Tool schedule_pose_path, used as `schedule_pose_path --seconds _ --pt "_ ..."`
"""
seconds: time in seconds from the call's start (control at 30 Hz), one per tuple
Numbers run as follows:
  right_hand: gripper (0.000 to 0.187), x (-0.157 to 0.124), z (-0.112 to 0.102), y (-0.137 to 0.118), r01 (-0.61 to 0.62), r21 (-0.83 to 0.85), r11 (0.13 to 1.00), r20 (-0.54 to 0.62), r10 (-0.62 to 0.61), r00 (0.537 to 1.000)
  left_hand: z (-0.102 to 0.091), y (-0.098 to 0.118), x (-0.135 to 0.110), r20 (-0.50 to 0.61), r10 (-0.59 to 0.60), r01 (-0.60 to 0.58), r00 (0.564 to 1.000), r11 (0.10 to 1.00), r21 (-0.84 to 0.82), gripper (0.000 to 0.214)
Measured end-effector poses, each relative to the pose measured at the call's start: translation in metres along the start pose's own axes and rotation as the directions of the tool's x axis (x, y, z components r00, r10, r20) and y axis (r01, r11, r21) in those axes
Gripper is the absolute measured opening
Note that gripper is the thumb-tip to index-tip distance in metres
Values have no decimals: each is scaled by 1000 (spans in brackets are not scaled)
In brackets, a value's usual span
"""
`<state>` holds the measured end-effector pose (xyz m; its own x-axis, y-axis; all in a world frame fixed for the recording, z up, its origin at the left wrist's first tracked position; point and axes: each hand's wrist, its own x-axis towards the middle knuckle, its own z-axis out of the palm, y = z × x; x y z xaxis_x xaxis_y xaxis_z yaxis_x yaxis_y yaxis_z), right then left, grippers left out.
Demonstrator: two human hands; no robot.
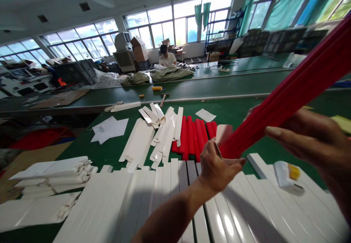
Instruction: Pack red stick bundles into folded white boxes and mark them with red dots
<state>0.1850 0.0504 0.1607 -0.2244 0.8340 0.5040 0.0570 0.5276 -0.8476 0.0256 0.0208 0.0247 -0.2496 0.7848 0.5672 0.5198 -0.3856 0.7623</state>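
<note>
A long red roll slants from the upper right down to the middle. Its lower end meets the mouth of a narrow white carton, whose raised flap stands beside it. My left hand is closed around the carton's mouth; fingers hide how far the roll sits inside. Higher up, my right hand grips the roll between thumb and fingers. Several more red rolls lie side by side on the green table. Flat, unfolded white cartons are left of them.
Long white boxes cover the near table in a row. A white tape dispenser rests on those at right. Bundled flat cartons are stacked at left, near paper sheets. Across the far table sits another person.
</note>
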Motion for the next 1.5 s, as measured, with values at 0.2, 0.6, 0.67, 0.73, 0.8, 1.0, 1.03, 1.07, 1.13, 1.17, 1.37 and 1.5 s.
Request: schedule_pose_path --seconds 0.2,0.6,0.67,0.73,0.8,1.0,1.03,1.07,1.13,1.17,1.37,1.5 --pt "29 2 11 20 239 -366 899 414 -73 907 5 0 -1 -4 101 -101 995 995 -11 70" --pt "48 -57 55 81 -388 262 884 57 387 920 0 -18 3 -149 180 -169 972 982 85 83" --pt "45 -62 66 88 -442 424 791 69 458 886 1 -19 1 -130 222 -214 966 974 71 87" --pt "42 -64 77 92 -457 500 736 60 497 866 3 -23 -2 -140 265 -253 954 963 95 94" --pt "42 -64 86 93 -469 538 701 49 529 847 4 -28 -6 -165 298 -277 940 950 142 100" --pt "36 -52 104 90 -400 600 693 -60 537 841 3 -35 -3 -288 353 -343 890 935 84 77" --pt "33 -50 106 88 -384 605 698 -74 530 845 1 -34 -1 -289 368 -368 883 928 59 70" --pt "31 -48 108 87 -373 605 703 -84 523 848 -1 -32 2 -285 382 -388 879 921 38 62" --pt "27 -45 110 85 -355 589 726 -111 507 855 -8 -27 6 -261 385 -405 885 914 -24 45" --pt "26 -44 110 85 -347 569 746 -124 494 860 -12 -24 8 -237 369 -395 899 916 -72 35" --pt "10 -42 115 91 -159 364 918 -344 291 893 -21 -11 9 -107 152 -180 983 926 -333 25" --pt "16 -39 119 95 13 350 937 -401 137 906 -14 -20 9 -146 69 -124 987 901 -416 23"
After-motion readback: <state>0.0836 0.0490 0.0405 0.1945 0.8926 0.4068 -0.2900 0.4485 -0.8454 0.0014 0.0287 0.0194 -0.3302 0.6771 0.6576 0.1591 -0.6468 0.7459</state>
